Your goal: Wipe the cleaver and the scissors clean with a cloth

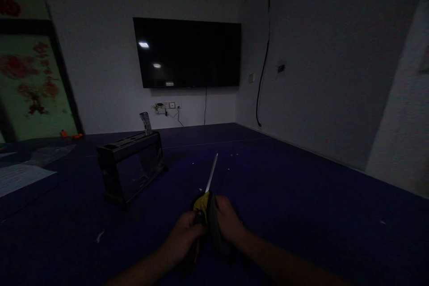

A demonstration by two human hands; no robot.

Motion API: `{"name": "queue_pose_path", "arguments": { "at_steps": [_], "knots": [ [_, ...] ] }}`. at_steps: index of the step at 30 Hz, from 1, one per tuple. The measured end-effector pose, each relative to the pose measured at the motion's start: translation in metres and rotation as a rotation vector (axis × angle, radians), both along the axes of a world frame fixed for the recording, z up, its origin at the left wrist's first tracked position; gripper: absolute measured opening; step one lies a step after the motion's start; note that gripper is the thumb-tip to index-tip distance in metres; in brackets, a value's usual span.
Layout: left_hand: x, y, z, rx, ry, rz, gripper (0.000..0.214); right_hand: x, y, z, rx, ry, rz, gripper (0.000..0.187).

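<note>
Thin metal piece (212, 172), lower end hidden by yellow-and-black item (201, 201); right hand (231, 220), fingertips hidden; white scrap (100, 236), too small to identify; paper (23, 176), cut by left edge

- Looked like an indoor room, perhaps of a home or an office; could not be told which.
- Had a wide black television (191, 53) hung on a pale wall (97, 62).
- Showed sockets (172, 105) beneath.
- Included a greenish, red-marked panel (27, 85) at left.
- Was spread with a dark blue surface (288, 187) reaching that wall.
</note>
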State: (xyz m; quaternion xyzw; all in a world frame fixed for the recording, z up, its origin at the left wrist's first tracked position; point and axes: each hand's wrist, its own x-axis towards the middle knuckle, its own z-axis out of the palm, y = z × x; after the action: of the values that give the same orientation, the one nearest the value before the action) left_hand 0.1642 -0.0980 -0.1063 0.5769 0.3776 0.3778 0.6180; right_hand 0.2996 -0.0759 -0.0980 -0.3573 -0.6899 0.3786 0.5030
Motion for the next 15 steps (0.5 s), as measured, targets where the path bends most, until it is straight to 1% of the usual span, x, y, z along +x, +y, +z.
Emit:
{"name": "queue_pose_path", "arguments": {
  "at_steps": [3,9,15],
  "knots": [
    [0.0008,-0.0003,-0.0002,0.017,0.024,0.075,0.018,0.0005,0.0016,-0.0016,0.018,-0.022,-0.017,0.028],
    [0.0016,-0.0009,-0.0012,0.020,0.059,0.056,0.018,0.0006,0.0010,-0.0005,0.031,-0.040,-0.040,0.028],
    [0.0026,-0.0009,0.0026,0.018,0.091,0.093,0.020,0.0004,0.0001,0.0002,0.030,-0.032,-0.036,0.027]
  ]
}}
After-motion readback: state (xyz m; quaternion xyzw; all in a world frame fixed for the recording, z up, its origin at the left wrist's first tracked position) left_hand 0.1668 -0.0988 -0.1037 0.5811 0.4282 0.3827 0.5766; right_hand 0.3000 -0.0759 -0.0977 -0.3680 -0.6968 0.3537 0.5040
